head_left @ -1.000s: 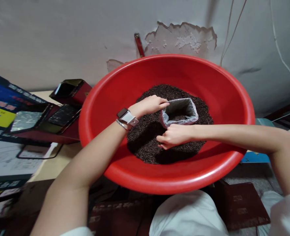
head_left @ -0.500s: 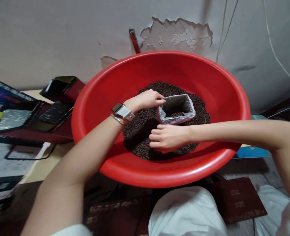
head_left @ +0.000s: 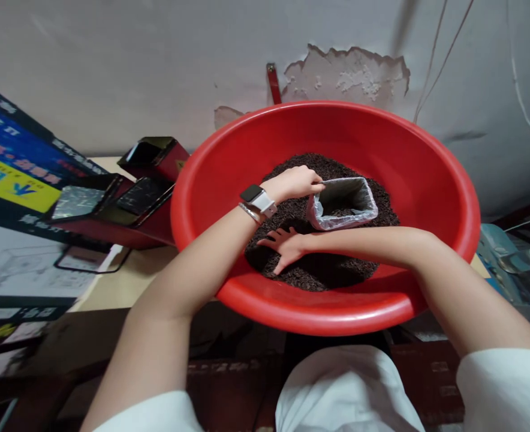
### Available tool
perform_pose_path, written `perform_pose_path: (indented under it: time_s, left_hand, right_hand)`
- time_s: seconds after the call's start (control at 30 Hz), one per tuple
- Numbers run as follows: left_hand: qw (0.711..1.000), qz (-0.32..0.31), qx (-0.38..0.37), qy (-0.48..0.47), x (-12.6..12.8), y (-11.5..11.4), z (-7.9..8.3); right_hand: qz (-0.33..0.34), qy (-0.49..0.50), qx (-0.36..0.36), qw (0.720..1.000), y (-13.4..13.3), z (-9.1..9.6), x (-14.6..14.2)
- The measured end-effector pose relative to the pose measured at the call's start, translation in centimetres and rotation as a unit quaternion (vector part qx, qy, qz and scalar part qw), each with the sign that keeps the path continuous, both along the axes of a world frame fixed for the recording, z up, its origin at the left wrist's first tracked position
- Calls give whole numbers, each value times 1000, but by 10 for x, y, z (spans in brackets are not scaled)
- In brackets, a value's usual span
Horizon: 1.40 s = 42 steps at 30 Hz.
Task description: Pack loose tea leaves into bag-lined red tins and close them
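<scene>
A big red basin [head_left: 427,174] holds a mound of dark loose tea leaves [head_left: 332,273]. A small foil-lined bag [head_left: 342,203] stands open in the mound, with some leaves inside. My left hand [head_left: 295,183], a watch on its wrist, pinches the bag's left rim. My right hand [head_left: 282,246] lies spread, fingers apart, on the leaves just in front and to the left of the bag, under my left wrist.
Dark red tins with foil liners [head_left: 112,207] sit on the table left of the basin, beside a blue and yellow carton [head_left: 13,171]. A peeling wall [head_left: 346,72] rises behind. My white-clad knees [head_left: 346,390] are below the basin.
My right hand has left the bag's near side and slid left across the leaves, opening flat. My left hand keeps its grip on the bag's rim.
</scene>
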<state>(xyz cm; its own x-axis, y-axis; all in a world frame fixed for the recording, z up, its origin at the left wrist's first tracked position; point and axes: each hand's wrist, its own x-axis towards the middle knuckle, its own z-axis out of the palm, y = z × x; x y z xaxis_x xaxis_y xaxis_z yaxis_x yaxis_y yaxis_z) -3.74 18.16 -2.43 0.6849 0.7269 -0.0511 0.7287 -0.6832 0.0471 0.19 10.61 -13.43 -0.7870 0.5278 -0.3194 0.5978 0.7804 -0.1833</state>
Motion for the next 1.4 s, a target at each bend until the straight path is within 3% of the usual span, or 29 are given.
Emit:
perform_pose_path:
  time_s: [0.1,0.2,0.3,0.43,0.53,0.63,0.77,0.83,0.9,1.0,1.1,1.27,1.4]
  left_hand:
    - [1000,3,3,8,0,0,-1]
    - [1000,3,9,14,1,-1,0]
    - [1000,4,10,14,1,-3,2]
    - [1000,7,-6,4,1,-4,4]
    - [1000,8,-16,-9,0,-4,5]
    - [1000,11,-23,-12,-1,-2,4]
    - [999,26,-24,-6,-3,7,-1]
    - [999,22,-32,-12,-4,10,-4]
    - [999,17,-35,-21,-5,11,-4]
    - [998,19,-47,-21,-3,7,-1]
    - [998,33,-53,-8,-1,0,5]
    - [998,38,-51,-7,0,-3,7]
    - [998,23,-47,-20,-1,-4,6]
  right_hand:
    - [16,30,36,999,-11,1,12]
    - [61,-4,27,998,-25,12,37]
    - [116,-51,18,992,-36,34,64]
    - [174,-46,73,981,-45,77,91]
    - [121,47,129,983,-37,105,104]
    - [17,152,178,972,-12,117,119]
    - [-106,167,215,956,19,113,138]
    - [-92,164,238,953,20,111,138]
    - [-18,169,246,954,9,111,129]
    - [114,144,157,970,-20,104,108]
    - [184,65,39,980,-40,78,97]
    - [114,-73,-51,989,-36,29,108]
    - [81,-91,-71,990,-34,26,109]
